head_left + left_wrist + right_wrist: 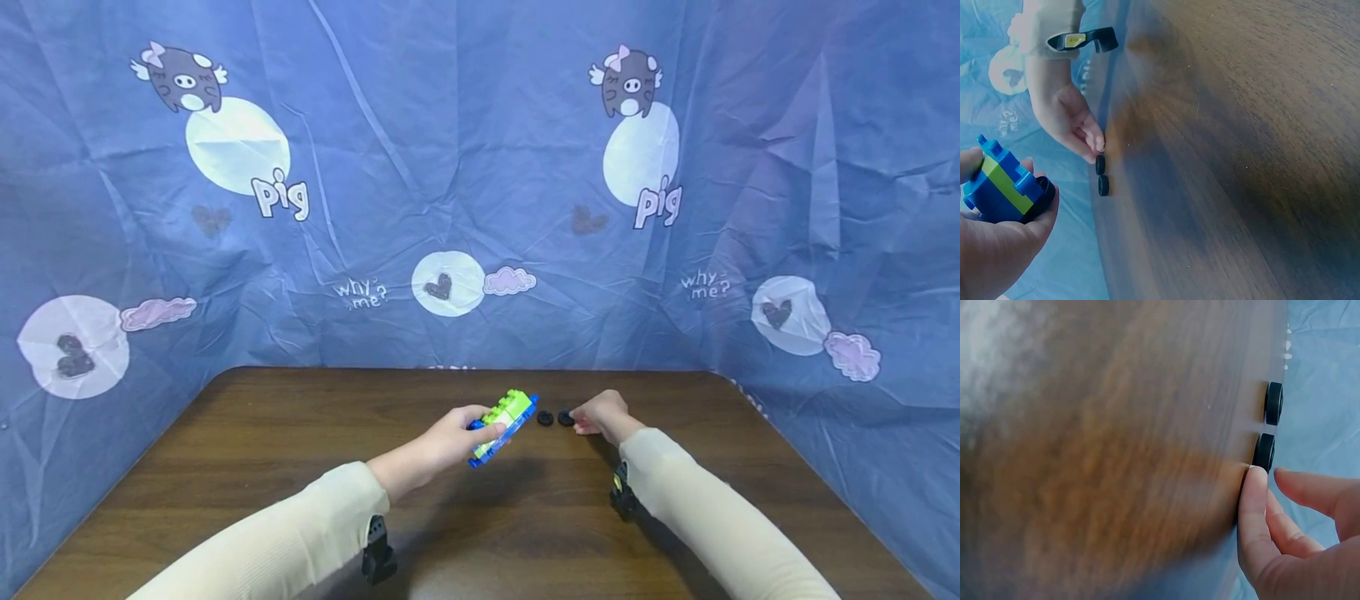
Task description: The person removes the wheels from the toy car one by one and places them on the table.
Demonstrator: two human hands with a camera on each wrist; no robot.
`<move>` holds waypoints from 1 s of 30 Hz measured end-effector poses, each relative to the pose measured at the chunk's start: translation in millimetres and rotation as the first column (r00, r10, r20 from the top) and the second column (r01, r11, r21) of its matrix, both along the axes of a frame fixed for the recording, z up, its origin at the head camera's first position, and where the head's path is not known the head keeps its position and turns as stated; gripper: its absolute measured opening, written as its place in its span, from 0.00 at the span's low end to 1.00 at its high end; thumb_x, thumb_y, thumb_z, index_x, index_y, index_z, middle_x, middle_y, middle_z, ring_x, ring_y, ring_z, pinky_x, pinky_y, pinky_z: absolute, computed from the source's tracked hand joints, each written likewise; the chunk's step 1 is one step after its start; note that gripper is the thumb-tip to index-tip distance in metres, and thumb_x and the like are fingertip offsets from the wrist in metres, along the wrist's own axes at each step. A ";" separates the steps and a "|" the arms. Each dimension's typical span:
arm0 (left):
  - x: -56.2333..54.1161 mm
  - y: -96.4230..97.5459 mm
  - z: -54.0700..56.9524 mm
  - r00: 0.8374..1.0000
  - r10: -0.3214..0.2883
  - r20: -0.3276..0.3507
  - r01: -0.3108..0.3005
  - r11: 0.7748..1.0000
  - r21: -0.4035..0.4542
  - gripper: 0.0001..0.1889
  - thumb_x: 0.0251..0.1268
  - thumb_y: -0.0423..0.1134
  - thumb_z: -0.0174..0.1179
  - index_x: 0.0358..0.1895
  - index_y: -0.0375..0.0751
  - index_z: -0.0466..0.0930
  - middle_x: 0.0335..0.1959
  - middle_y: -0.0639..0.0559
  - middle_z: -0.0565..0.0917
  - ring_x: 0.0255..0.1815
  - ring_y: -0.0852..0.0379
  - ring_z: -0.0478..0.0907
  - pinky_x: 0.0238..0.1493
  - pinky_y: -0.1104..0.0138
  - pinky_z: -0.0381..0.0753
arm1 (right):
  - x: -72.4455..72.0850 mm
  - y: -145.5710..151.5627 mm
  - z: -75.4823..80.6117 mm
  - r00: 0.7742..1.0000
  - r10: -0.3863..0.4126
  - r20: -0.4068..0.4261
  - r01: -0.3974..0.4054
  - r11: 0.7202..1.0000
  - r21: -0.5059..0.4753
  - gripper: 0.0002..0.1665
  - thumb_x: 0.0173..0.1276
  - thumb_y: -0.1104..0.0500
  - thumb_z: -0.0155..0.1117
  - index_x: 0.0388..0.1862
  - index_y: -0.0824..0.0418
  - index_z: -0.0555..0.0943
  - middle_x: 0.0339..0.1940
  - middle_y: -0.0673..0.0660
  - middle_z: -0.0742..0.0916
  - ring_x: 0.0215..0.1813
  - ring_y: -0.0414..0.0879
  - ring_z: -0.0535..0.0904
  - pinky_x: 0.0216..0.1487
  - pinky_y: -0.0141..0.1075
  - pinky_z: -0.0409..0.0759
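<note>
Green and blue toy blocks (516, 407), stuck together in one chunk, are in the left hand (446, 437). That hand is bent around the chunk, with the thumb on one side and fingers on the other. The chunk is up in the air, over the far half of the brown wood table (300, 425). A round black part (1042, 197) shows at one end of it.

Two black wheels lie flat on the table, side by side, with a little gap between them. They are near the far edge, and closer to the far right corner than to the far left one. The left wheel (545, 418) is nearer to the chunk. The right wheel (566, 418) is right by the fingertips of the right hand (600, 414). This hand is half open, its thumb and first finger a bit apart, with nothing held between them. I can't tell if a fingertip touches the wheel.

There is wide room on the wood from the left hand to the left edge, and between the two cream sleeves (300, 533). Past the wheels, just a thin strip runs to the far edge, where a blue cloth (390, 192) hangs behind.
</note>
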State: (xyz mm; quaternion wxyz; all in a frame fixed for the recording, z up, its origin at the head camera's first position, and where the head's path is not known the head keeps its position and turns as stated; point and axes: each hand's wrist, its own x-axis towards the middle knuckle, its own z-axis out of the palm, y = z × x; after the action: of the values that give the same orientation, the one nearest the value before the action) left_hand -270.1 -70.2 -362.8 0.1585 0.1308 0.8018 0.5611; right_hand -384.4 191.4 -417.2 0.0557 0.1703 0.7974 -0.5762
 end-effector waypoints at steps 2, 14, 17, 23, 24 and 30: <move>-0.3 0.9 -0.3 1.000 -0.004 0.009 0.004 1.000 0.006 0.26 0.72 0.48 0.54 0.65 0.33 0.68 0.51 0.42 0.84 0.44 0.56 0.80 0.45 0.62 0.81 | 1.7 0.7 -0.2 1.000 0.001 -0.004 -0.001 1.000 -0.008 0.20 0.58 0.75 0.64 0.48 0.83 0.72 0.14 0.55 0.81 0.14 0.39 0.77 0.24 0.31 0.82; -1.7 6.0 -4.9 0.997 0.076 -0.020 -0.076 0.997 0.013 0.24 0.67 0.46 0.60 0.59 0.33 0.74 0.46 0.43 0.81 0.39 0.55 0.78 0.39 0.64 0.80 | 14.0 3.6 8.4 0.998 0.046 -0.046 -0.051 0.992 -0.114 0.14 0.62 0.74 0.61 0.45 0.83 0.76 0.17 0.56 0.82 0.17 0.40 0.80 0.27 0.31 0.83; -3.0 8.0 -5.7 0.991 0.122 -0.047 -0.120 0.991 0.052 0.22 0.64 0.45 0.63 0.55 0.33 0.77 0.44 0.43 0.82 0.37 0.56 0.78 0.37 0.66 0.80 | 16.8 5.3 13.4 0.997 0.057 -0.051 -0.063 0.991 -0.118 0.11 0.62 0.74 0.60 0.42 0.82 0.77 0.17 0.55 0.82 0.18 0.39 0.79 0.27 0.31 0.83; -4.9 10.0 -6.8 0.972 0.219 -0.084 -0.210 0.972 0.105 0.24 0.59 0.44 0.67 0.53 0.31 0.79 0.43 0.44 0.84 0.37 0.58 0.78 0.39 0.67 0.80 | 20.6 7.5 22.1 0.995 0.082 -0.058 -0.088 0.989 -0.119 0.05 0.61 0.74 0.59 0.37 0.76 0.77 0.16 0.54 0.82 0.18 0.39 0.79 0.27 0.30 0.83; -5.2 10.2 -7.0 0.970 0.227 -0.082 -0.218 0.970 0.105 0.24 0.58 0.44 0.68 0.53 0.31 0.79 0.43 0.45 0.84 0.37 0.58 0.78 0.39 0.66 0.80 | 21.2 7.8 23.5 0.994 0.095 -0.059 -0.101 0.987 -0.121 0.05 0.62 0.74 0.59 0.37 0.75 0.76 0.16 0.54 0.82 0.19 0.39 0.80 0.28 0.30 0.83; -6.5 12.5 -7.1 0.967 0.241 -0.086 -0.230 0.966 0.121 0.22 0.57 0.43 0.69 0.50 0.31 0.79 0.39 0.45 0.84 0.36 0.58 0.78 0.39 0.66 0.80 | 24.5 6.3 32.5 0.989 0.138 -0.056 -0.144 0.981 -0.128 0.09 0.62 0.73 0.59 0.41 0.78 0.76 0.18 0.55 0.83 0.19 0.39 0.80 0.28 0.30 0.83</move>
State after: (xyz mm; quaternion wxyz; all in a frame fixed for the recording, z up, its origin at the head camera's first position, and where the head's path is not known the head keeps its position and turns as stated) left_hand -276.6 -57.7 -369.9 0.0429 0.0711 0.7863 0.6122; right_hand -359.9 197.7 -384.7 0.0888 0.0958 0.7690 -0.6258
